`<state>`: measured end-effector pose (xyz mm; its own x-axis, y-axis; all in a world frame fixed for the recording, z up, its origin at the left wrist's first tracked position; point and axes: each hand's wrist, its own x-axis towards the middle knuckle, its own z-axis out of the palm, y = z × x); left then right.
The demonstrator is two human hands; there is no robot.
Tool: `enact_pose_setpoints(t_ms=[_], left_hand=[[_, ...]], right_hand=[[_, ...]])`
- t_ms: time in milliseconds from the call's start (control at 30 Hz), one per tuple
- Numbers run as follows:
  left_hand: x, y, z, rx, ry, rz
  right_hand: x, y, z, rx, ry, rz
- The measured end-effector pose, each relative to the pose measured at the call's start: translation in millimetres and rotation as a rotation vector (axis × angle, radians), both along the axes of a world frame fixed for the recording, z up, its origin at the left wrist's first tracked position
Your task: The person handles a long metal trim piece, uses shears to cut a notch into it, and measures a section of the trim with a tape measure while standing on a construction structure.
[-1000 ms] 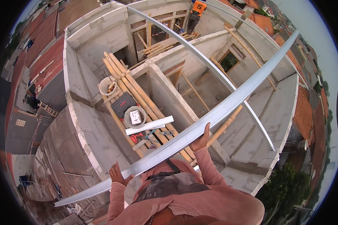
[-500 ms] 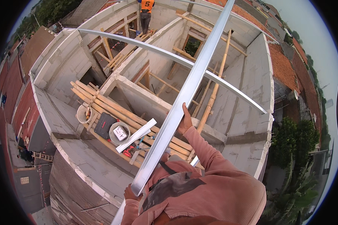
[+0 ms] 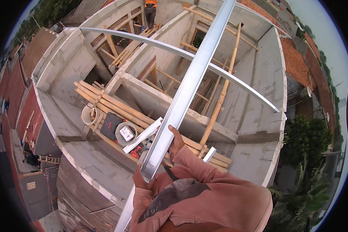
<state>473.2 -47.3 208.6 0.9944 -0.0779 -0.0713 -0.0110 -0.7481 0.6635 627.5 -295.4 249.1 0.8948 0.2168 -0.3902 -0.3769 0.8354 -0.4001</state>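
Slanting as it does above the poles [image 3: 121, 110], the beam [image 3: 185, 96] looks stiff, lightish, slick; best held by both edges. Left hand [image 3: 141, 179] fingers hold near end; right hand [image 3: 176, 143] fingers, side.

Pale digits [image 3: 152, 212] stand on the pink shirt [image 3: 230, 197]. Dark print, too small to read, marks the white box [image 3: 127, 133] in the bucket [image 3: 118, 133]; the black case [image 3: 111, 123] bears 1 illegible red mark.

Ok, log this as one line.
left hand: holding metal channel | right hand: holding channel farther forward | channel crosses metal beam
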Motion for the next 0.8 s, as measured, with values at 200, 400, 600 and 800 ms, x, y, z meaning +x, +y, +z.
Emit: enact_pose_setpoints(t_ms=[200,400,600,800], left_hand=[[-191.3,129.0,-30.2,0.573,0.352,0.203],[-279.5,191.8,-33.5,1.416,0.005,-0.1],[-268.0,205.0,-20.1,0.444,0.539,0.232],[-213.4,145.0,-40.2,0.548,0.311,0.23]], right_hand=[[25.7,-62.4,1.0,-0.083,0.052,-0.134],[47.4,-73.5,-6.5,-0.135,0.016,-0.149],[64.8,-80.2,-6.7,-0.207,0.067,-0.185],[99.5,-135.2,-58.0,-0.226,0.101,-0.238]])
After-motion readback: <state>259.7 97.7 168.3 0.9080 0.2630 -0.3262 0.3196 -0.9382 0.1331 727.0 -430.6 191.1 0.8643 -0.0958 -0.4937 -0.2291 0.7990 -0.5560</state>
